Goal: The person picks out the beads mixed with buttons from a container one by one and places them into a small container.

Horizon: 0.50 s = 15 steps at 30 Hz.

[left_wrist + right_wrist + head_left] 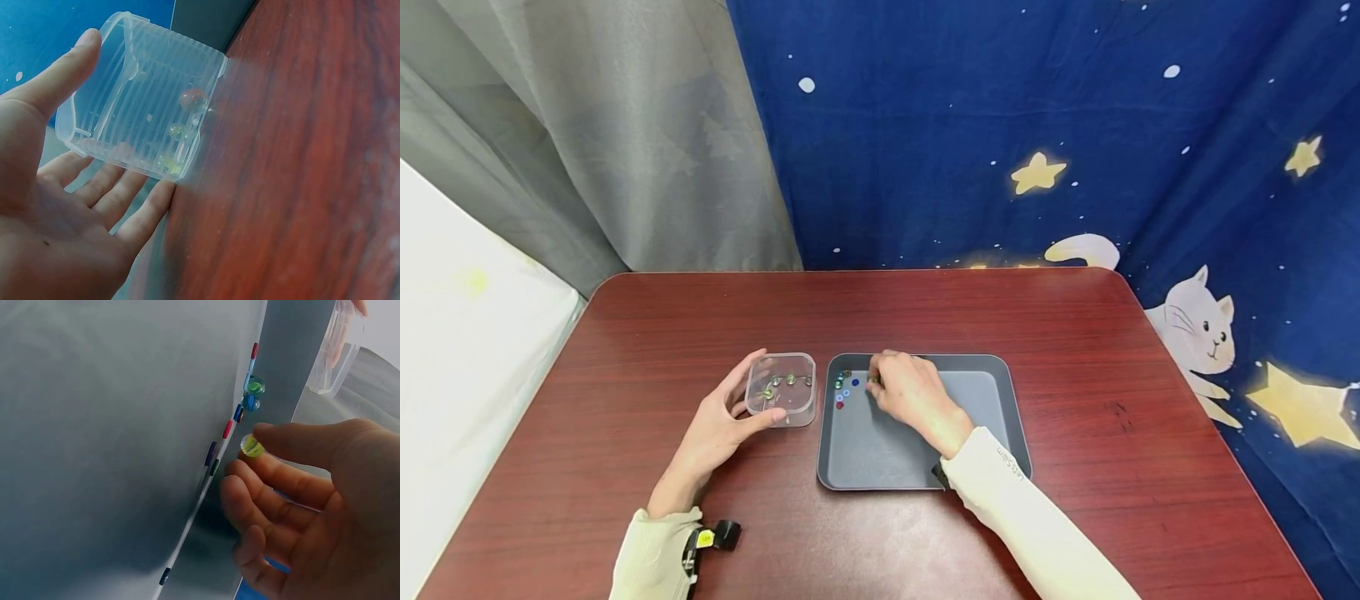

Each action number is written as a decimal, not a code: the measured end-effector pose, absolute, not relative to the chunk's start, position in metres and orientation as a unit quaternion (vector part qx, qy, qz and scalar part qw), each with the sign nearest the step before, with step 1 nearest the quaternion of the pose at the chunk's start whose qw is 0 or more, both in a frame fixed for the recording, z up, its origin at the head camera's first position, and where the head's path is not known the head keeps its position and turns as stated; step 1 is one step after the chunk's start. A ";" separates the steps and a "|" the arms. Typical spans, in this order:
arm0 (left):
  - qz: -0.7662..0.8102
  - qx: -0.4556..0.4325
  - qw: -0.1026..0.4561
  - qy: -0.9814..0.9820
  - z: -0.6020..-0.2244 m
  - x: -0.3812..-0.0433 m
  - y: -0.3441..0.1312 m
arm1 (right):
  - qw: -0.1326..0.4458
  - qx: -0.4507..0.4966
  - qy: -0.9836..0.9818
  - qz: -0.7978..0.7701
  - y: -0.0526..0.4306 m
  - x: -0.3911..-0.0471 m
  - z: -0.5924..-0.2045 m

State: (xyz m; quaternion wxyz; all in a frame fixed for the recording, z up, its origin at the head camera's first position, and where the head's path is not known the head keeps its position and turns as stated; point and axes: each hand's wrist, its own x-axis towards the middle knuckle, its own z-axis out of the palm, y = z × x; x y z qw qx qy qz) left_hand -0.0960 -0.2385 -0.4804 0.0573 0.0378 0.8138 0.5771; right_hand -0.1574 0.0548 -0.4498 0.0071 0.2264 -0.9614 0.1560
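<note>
The step in hand looks to be taking a marble (252, 446) out of the tray (880, 457): the right hand (917, 396) reaches over the tray's far part, left of its middle, and pinches that clear, yellow-green marble between thumb and index fingertip. The other fingers of this hand curl loosely below the pinch, holding nothing that shows. So the marble sits right at the fingertips, touching both; whether it is already off the tray floor I cannot tell. The left hand (718, 429) grips the clear box (803, 414), thumb on its near side and fingers along the opposite side. The box stands on the table (1112, 433) just left of the tray, with a few marbles (791, 379) inside; whether a lid covers it is unclear. Near the pinched marble, along the tray's edge, lie a green marble (256, 386), a blue marble (251, 403) and small flat discs, among them a red disc (227, 429). In my judgement, the next move calls for keeping the pinch firm, since smooth glass could slip, and lifting clear of these neighbours, with the box held steady.
</note>
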 end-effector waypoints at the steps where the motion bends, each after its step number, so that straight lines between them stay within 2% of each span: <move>1: 0.577 0.038 0.057 0.814 -0.480 -0.096 -0.238 | 0.007 0.227 -0.961 0.160 0.055 -0.158 -0.450; 15: 0.575 0.039 0.054 0.816 -0.480 -0.096 -0.239 | 0.039 0.243 -0.948 0.202 0.054 -0.158 -0.446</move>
